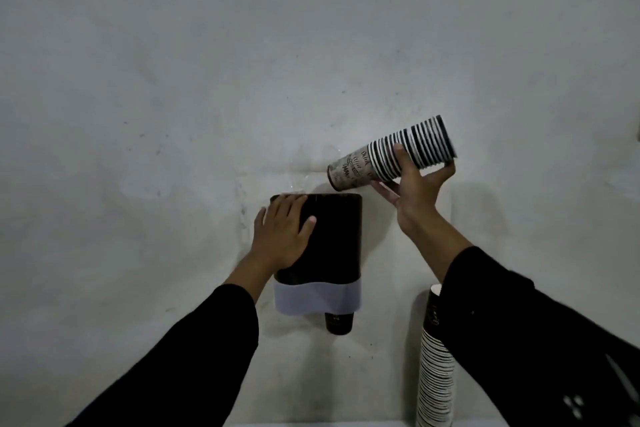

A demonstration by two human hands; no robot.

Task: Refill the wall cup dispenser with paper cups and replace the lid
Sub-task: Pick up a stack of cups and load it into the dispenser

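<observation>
Dark rectangular wall cup dispenser with a pale grey base band (332, 243), mounted on the scuffed white wall (173, 80), one dark cup poking out below. Left hand (282, 232) spread flat and open on its upper left front. Right hand (414, 189), up and right of the dispenser, gripping a tilted nested stack of printed paper cups (391, 154), narrow end toward the dispenser top. Tall upright stack of paper cups (435, 364) at lower right.

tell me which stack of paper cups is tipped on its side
The short stack of paper cups held in the right hand, tilted near horizontal. The tall stack at lower right stands upright.
</observation>
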